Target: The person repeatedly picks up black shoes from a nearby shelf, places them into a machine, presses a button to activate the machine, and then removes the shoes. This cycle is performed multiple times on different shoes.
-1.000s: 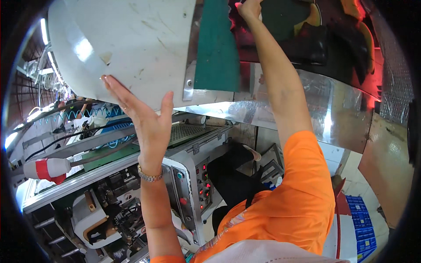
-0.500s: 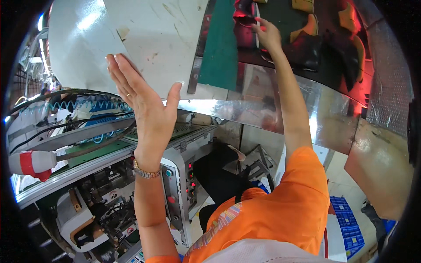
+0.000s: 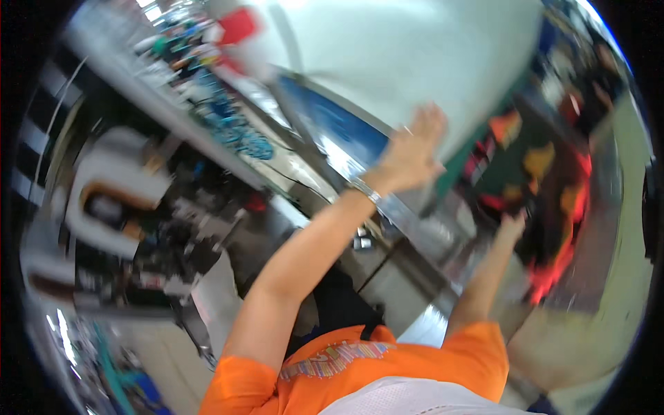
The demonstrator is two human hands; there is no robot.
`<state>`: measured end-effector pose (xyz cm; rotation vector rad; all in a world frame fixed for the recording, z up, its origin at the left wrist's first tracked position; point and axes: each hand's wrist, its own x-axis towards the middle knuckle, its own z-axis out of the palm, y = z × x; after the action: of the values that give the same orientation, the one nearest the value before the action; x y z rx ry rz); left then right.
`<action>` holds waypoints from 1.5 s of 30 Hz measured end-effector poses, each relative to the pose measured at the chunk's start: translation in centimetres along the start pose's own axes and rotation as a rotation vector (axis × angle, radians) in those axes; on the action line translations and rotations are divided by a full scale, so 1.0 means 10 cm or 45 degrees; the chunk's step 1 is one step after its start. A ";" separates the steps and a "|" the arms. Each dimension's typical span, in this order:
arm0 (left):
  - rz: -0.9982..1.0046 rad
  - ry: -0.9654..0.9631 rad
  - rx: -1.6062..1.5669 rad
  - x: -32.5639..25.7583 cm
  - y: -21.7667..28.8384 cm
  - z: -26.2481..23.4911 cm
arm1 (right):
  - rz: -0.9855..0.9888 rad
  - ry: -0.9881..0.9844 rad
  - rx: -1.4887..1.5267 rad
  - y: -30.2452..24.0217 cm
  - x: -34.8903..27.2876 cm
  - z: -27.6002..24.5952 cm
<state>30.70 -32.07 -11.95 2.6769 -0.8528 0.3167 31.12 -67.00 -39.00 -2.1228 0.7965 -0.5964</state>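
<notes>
Near the middle, my left hand [image 3: 415, 149] lies with its fingers stretched out, over or against the edge of a large pale, smooth cover [image 3: 415, 48]; it holds nothing. My right hand [image 3: 514, 225] reaches to the near side of a dark belt surface [image 3: 508, 169] lit red along its right edge. Its fingers are smeared by motion and meet a dark shape there, so a grip cannot be made out. On that surface sit several dark shoes or boots with yellow-tan insides, one tan piece [image 3: 538, 162] among them.
Machinery with a white U-shaped part [image 3: 104, 204] fills the left side. A coiled blue hose [image 3: 256, 145] and a red-and-white connector [image 3: 238, 31] lie beyond it. A metal ledge [image 3: 422, 232] runs between me and the belt. At the right stands a grey panel [image 3: 595, 242].
The whole view has swung and blurred. My left hand now appears farther right, still spread at the pale cover. My right hand appears lower and farther right, still among the shoes.
</notes>
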 end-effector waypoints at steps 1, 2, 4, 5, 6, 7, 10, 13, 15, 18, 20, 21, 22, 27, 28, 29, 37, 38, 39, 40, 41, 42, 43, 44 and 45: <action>0.008 0.037 -0.289 -0.23 -0.06 0.02 | 0.108 -0.061 0.561 -0.22 -0.08 -0.20; -0.045 0.012 -0.471 -0.47 0.03 0.04 | 0.257 -0.019 1.306 -0.39 -0.15 -0.45; -0.012 0.055 -0.753 -1.05 0.19 -0.09 | 0.396 0.125 1.670 -1.06 -0.56 -0.92; 0.022 -0.005 -0.948 -1.31 0.26 -0.20 | 0.065 0.100 1.213 -0.86 -0.62 -1.07; -0.028 -0.095 -1.081 -1.55 0.27 -0.28 | -0.233 0.174 0.771 -0.68 -0.69 -1.19; -0.087 -0.197 -1.220 -1.80 0.24 -0.33 | -0.074 -0.062 1.315 -0.89 -0.95 -1.34; -0.340 0.007 -1.913 -2.32 0.14 -0.40 | 0.568 -0.596 2.151 -1.68 -1.84 -1.65; -0.351 0.148 -1.743 -2.55 0.20 -0.65 | 0.755 -1.389 2.338 -2.01 -2.47 -1.35; -0.590 -0.067 -1.861 -2.86 0.29 -0.79 | 0.755 -1.835 2.161 -2.66 -3.13 -1.13; -0.687 0.065 -2.391 -3.55 0.14 -0.69 | 0.528 -2.654 1.602 -2.98 -3.66 -0.93; -0.639 0.470 -2.557 -4.01 0.20 -0.91 | 0.595 -2.766 1.135 -3.24 -3.89 -0.99; -0.755 0.680 -2.502 -4.23 0.18 -1.03 | 0.430 -2.809 1.024 -3.35 -4.02 -0.98; -0.727 0.725 -2.386 -4.46 0.16 -1.20 | 0.264 -2.843 0.914 -3.46 -4.15 -0.95; -0.885 0.799 -1.505 -5.56 0.64 -2.14 | -0.342 -3.463 0.572 -4.24 -4.85 -0.89; -0.947 0.812 -1.312 -5.70 0.74 -2.29 | -0.452 -3.485 0.575 -4.34 -5.01 -0.79; -1.003 0.817 -1.121 -5.80 0.82 -2.44 | -0.562 -3.498 0.581 -4.45 -5.17 -0.71; -0.756 1.633 -0.877 -6.29 0.21 -3.56 | -0.426 -3.168 1.349 -5.82 -6.91 -1.06; -0.721 1.724 -0.920 -6.32 0.11 -3.65 | -0.390 -3.146 1.391 -5.94 -7.04 -1.01; -0.681 1.810 -0.962 -6.35 -0.02 -3.71 | -0.357 -3.121 1.438 -6.03 -7.18 -0.88; -0.639 1.893 -1.007 -6.37 -0.14 -3.75 | -0.324 -3.092 1.486 -6.11 -7.29 -0.75; -0.649 1.929 -1.055 -6.39 -0.19 -3.78 | -0.293 -3.055 1.574 -6.16 -7.44 -0.73; -0.658 1.963 -1.104 -6.40 -0.24 -3.79 | -0.318 -3.007 1.597 -6.18 -7.50 -0.71; -0.667 1.996 -1.153 -6.41 -0.28 -3.81 | -0.342 -2.956 1.622 -6.18 -7.54 -0.70; -0.687 1.979 -1.166 -6.45 -0.34 -3.80 | -0.307 -2.935 1.602 -6.19 -7.58 -0.71; -0.707 1.961 -1.178 -6.49 -0.41 -3.79 | -0.272 -2.912 1.583 -6.19 -7.62 -0.70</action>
<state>-22.98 18.61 2.80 1.0902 0.2392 1.1826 -5.14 14.27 3.01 -0.5784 -0.9239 1.0332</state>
